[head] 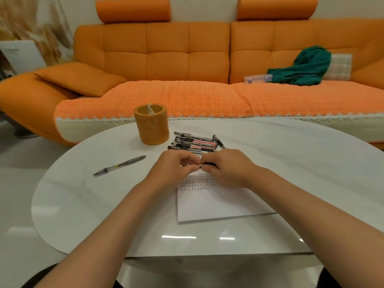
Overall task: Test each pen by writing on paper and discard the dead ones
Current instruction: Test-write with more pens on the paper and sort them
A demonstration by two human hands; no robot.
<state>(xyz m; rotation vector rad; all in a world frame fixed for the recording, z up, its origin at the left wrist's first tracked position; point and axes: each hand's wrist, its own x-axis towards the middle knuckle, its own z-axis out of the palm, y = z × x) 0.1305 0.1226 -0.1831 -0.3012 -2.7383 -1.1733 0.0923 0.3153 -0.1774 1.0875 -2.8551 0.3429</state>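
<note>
Both my hands meet over the top of a white sheet of paper (pixel 216 204) that carries rows of test scribbles. My left hand (pixel 174 169) and my right hand (pixel 226 169) pinch the two ends of one dark pen (pixel 204 164), which is mostly hidden between my fingers. Just beyond my hands lies a pile of several black and red pens (pixel 195 142). One grey click pen (pixel 119 165) lies apart on the table at the left.
An orange cylindrical holder (pixel 151 126) stands behind the pile on the white oval table (pixel 291 163). An orange sofa (pixel 187 59) fills the background, with a green cloth (pixel 303 67) and a clear box (pixel 257 78) on its seat.
</note>
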